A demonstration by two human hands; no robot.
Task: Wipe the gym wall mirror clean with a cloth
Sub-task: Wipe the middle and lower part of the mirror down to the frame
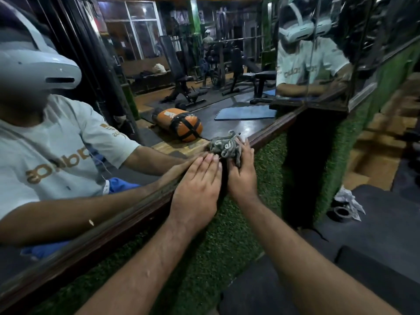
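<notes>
My right hand (242,176) grasps a bunched grey stringy cloth (225,144) and presses it against the bottom edge of the large wall mirror (204,71), just above its dark wooden frame (127,210). My left hand (196,189) lies flat and released, fingers straight, on that frame beside the cloth. Below the frame runs a strip of green artificial turf (227,235).

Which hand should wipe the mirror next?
Probably the right hand: it already holds the cloth against the mirror by the frame. The left hand lies flat, holding nothing.
</notes>
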